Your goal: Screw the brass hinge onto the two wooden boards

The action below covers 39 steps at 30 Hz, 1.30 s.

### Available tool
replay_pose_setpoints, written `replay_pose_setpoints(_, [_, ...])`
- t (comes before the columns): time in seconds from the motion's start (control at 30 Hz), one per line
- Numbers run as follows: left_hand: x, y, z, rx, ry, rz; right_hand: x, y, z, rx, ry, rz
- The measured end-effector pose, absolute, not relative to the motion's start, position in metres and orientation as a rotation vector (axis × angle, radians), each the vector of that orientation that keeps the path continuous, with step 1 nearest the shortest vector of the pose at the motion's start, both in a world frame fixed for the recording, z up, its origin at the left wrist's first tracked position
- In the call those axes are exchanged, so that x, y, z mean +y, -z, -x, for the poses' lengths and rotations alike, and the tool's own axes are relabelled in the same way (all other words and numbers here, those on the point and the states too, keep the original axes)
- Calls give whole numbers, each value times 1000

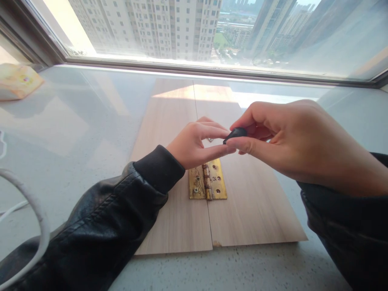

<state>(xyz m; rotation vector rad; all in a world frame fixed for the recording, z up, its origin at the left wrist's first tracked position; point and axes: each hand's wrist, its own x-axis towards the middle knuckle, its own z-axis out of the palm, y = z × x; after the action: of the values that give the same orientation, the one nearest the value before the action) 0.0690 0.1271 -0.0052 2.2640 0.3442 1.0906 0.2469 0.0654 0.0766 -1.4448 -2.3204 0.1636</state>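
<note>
While right hand (pixel 291 139) pinches black object (pixel 238 133), hinge (pixel 207 184) below.

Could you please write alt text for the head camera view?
The right hand holds a small black object, its tip close to the fingers of the left hand, above a brass-coloured hinge set across the seam of two wooden boards. The boards lie on a pale speckled surface beside a window overlooking tall buildings.
</note>
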Motion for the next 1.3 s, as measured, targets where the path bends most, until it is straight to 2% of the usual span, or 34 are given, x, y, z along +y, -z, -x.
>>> replay_pose_setpoints(0.3, [116,2,-81,737,-1440,-2219,67,-68,-231,-2194,330,1658])
replay_pose_setpoints(0.37, [118,3,-79,703,-1410,-2218,67,-69,-233,-2240,263,1644])
replay_pose_setpoints(0.53, [125,7,-72,515,-1253,-2188,68,-74,-247,-2321,-289,1460])
replay_pose_setpoints(0.67, [126,7,-71,442,-1129,-2187,68,-77,-253,-2257,-465,1467])
replay_pose_setpoints(1.0, [116,5,-82,697,-1323,-2150,67,-76,-241,-2355,-87,1481])
replay_pose_setpoints(1.2, [119,4,-76,521,-1125,-2064,69,-69,-241,-2298,145,1537])
replay_pose_setpoints(1.3, [123,5,-72,464,-1038,-2047,70,-69,-244,-2342,5,1428])
